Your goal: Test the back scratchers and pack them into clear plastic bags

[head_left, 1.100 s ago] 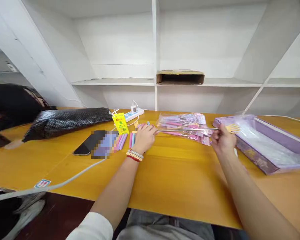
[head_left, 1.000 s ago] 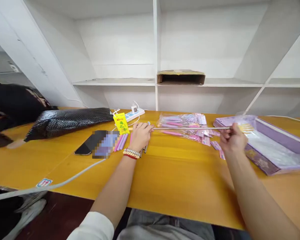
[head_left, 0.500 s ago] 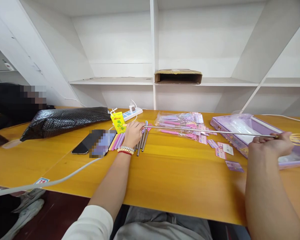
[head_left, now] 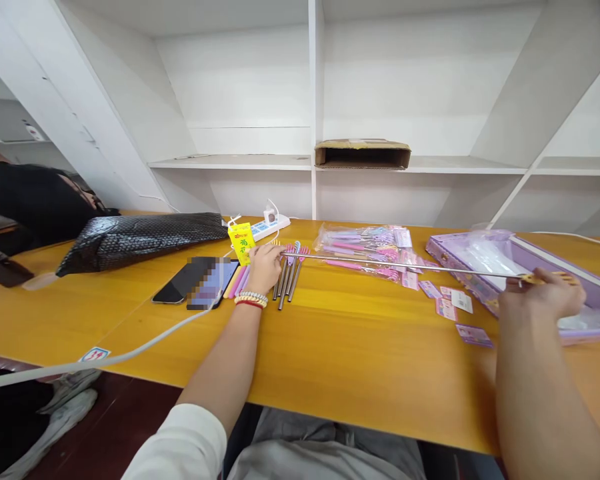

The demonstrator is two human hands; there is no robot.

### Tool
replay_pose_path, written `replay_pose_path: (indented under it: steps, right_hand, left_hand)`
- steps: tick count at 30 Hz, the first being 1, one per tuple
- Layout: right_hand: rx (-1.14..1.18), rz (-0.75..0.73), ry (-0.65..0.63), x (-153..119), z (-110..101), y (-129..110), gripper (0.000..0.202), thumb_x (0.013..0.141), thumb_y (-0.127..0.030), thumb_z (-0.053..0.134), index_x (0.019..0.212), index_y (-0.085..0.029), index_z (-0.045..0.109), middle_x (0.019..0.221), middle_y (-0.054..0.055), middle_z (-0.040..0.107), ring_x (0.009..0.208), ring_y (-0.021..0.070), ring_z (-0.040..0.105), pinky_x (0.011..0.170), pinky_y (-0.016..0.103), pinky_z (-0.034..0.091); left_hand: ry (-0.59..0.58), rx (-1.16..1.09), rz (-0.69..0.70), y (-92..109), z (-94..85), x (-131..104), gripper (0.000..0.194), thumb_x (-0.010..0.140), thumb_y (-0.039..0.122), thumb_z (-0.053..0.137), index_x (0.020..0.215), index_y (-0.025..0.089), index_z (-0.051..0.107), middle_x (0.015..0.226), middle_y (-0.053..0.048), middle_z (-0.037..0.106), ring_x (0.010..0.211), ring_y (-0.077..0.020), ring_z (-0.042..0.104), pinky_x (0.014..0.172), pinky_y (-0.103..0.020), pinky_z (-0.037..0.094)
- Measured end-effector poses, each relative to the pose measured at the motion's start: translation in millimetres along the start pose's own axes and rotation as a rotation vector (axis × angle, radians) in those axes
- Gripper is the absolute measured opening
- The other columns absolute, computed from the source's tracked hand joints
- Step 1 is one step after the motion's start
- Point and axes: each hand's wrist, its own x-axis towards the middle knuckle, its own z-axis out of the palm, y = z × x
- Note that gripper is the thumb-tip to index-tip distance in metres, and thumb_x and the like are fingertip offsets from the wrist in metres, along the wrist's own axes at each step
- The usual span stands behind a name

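A telescopic back scratcher, its thin metal rod (head_left: 405, 266) pulled out long, stretches nearly level above the table between my hands. My left hand (head_left: 265, 268) is closed around its left end, beside a row of back scratchers with metal shafts (head_left: 286, 283) and pink and blue claws. At the other end, my right hand (head_left: 540, 295) is closed on the yellow claw head (head_left: 563, 277), partly covered by the fingers. Pastel handle sleeves (head_left: 237, 280) lie left of my left hand. Bagged back scratchers (head_left: 363, 248) rest behind the rod.
Small printed cards (head_left: 474, 335) lie near an open purple box (head_left: 443, 250) holding clear plastic. To the left are phones (head_left: 180, 281), a yellow packet (head_left: 241, 243), a power strip (head_left: 270, 229), a black bubble-wrap parcel (head_left: 145, 240) and a white cable (head_left: 150, 347). Another person (head_left: 35, 200) sits far left.
The yellow claw has moved left, closer to my left hand, and the bare rod between my hands looks shorter. My left hand keeps its hold. The view has shifted slightly.
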Motion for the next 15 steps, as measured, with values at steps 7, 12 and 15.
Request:
replay_pose_path:
  steps: [7, 12, 15]
  right_hand:
    - [-0.049, 0.045, 0.039, -13, 3, -10, 0.022, 0.056, -0.009, 0.040, 0.073, -0.021, 0.034, 0.074, 0.000, 0.043, 0.049, 0.0070, 0.039, 0.046, 0.022, 0.026]
    - [-0.247, -0.085, 0.129, -13, 4, -15, 0.002, 0.070, -0.021, 0.035, 0.072, -0.022, 0.034, 0.064, -0.001, 0.041, 0.045, 0.0091, 0.038, 0.041, 0.023, 0.027]
    - [-0.378, -0.194, 0.143, -2, 5, -8, 0.007, 0.076, -0.023, 0.031, 0.073, -0.022, 0.037, 0.060, -0.001, 0.041, 0.042, 0.0098, 0.035, 0.040, 0.025, 0.024]
  left_hand:
    - [0.104, 0.183, -0.204, 5, -4.6, 3, 0.021, 0.080, 0.030, 0.046, 0.083, 0.019, 0.064, 0.083, -0.007, 0.064, 0.089, -0.0245, 0.053, 0.086, -0.040, 0.027]
    - [-0.033, 0.271, -0.256, 9, -7.1, 7, 0.030, 0.081, 0.040, 0.044, 0.072, 0.019, 0.063, 0.070, -0.008, 0.064, 0.076, -0.0247, 0.057, 0.078, -0.039, 0.032]
    - [-0.149, 0.308, -0.239, 19, -10.5, 8, 0.026, 0.080, 0.036, 0.045, 0.074, 0.019, 0.064, 0.069, -0.008, 0.065, 0.073, -0.0252, 0.059, 0.074, -0.038, 0.035]
